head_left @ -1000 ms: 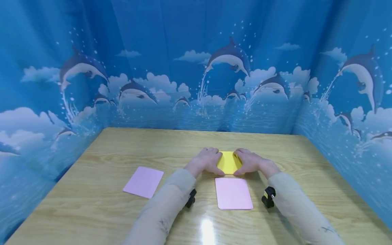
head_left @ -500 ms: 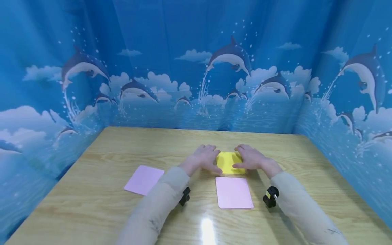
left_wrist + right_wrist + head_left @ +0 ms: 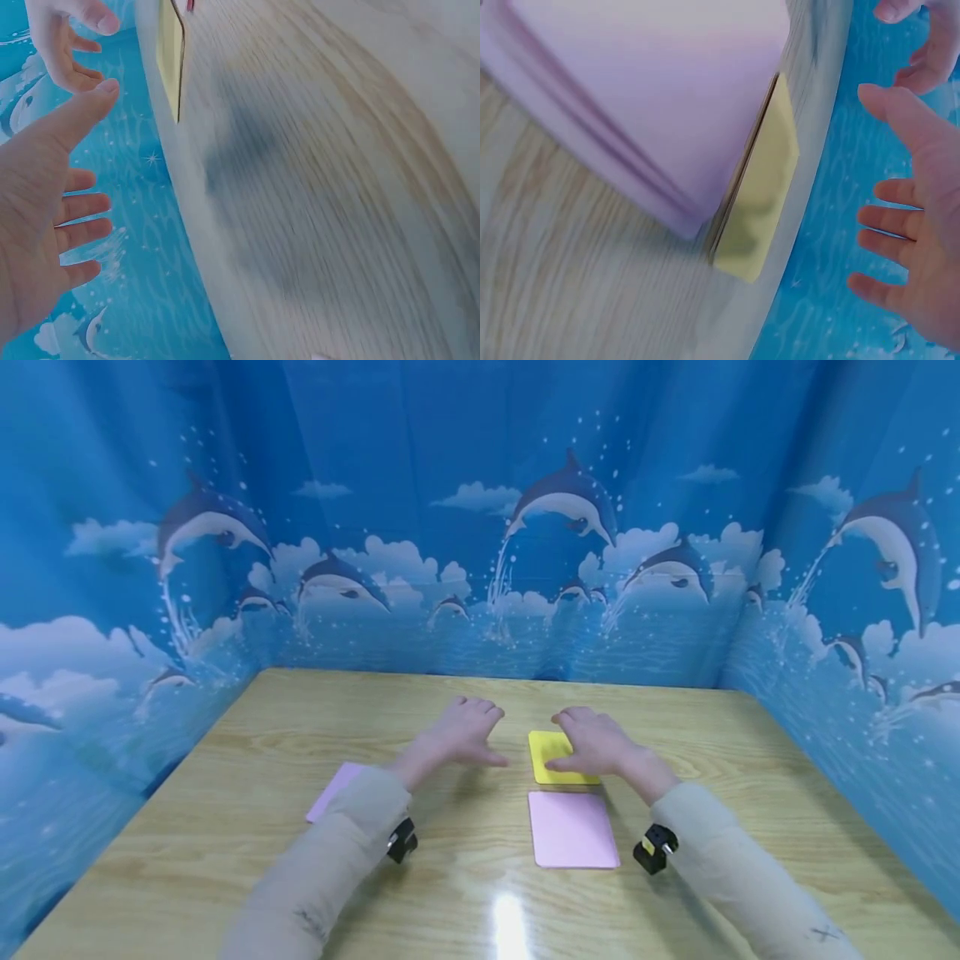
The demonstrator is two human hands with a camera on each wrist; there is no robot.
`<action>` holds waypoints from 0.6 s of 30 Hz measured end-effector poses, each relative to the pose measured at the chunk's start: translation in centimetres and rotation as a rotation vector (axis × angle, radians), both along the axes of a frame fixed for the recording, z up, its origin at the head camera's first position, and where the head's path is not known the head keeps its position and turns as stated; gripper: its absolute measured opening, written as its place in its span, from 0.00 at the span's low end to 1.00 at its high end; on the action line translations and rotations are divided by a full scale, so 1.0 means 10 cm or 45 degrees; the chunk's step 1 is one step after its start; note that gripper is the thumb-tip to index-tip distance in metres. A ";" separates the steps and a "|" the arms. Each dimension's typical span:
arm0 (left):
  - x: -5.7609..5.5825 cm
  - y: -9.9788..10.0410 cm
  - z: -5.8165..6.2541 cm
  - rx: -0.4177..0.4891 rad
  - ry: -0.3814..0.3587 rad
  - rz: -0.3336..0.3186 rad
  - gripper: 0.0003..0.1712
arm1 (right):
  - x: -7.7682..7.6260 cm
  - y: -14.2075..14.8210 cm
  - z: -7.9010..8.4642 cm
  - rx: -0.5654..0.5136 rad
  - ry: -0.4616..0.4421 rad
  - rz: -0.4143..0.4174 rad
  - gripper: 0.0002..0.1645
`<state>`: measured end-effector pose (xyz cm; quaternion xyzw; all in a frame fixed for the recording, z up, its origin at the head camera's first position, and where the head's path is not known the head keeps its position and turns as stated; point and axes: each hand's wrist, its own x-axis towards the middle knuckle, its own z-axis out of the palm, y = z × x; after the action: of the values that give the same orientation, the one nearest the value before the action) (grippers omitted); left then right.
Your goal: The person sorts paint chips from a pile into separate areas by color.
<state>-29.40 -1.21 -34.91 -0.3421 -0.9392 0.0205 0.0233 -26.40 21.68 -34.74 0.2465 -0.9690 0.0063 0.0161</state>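
My left hand [image 3: 461, 732] hovers above the table, left of the yellow square card [image 3: 544, 760], with fingers spread and nothing in its grasp. My right hand [image 3: 596, 745] is held over the right part of that card, hiding some of it; its fingers are loosely extended and hold nothing. Just in front of the yellow card lies a pink square [image 3: 573, 831], which shows as a layered stack in the right wrist view. A second pink square [image 3: 333, 789] lies farther left, partly covered by my left sleeve. The left wrist view shows the palm [image 3: 30, 225] bare.
The wooden table [image 3: 472, 893] has a bright glare spot near its front. A blue dolphin-print curtain [image 3: 480, 527] surrounds the back and both sides. Small black cameras hang under both wrists.
Both hands have let go of the yellow card's edges and lifted. My left hand has moved away to the left; the right has shifted slightly left, over the card, which stays in place.
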 end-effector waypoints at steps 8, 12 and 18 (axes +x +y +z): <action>0.17 -0.30 0.06 0.000 0.085 -0.052 0.44 | 0.07 -0.24 0.02 0.013 0.021 0.071 0.45; 0.25 -0.47 0.04 0.005 0.120 -0.057 0.44 | 0.11 -0.37 0.01 0.012 0.051 0.100 0.44; 0.34 -0.73 0.02 0.016 0.113 -0.041 0.45 | 0.16 -0.56 0.02 0.007 0.075 0.130 0.41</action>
<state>-25.95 -8.52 -34.74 -0.3557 -0.9317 0.0293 0.0675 -24.80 16.10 -34.55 0.2956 -0.9543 -0.0027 0.0435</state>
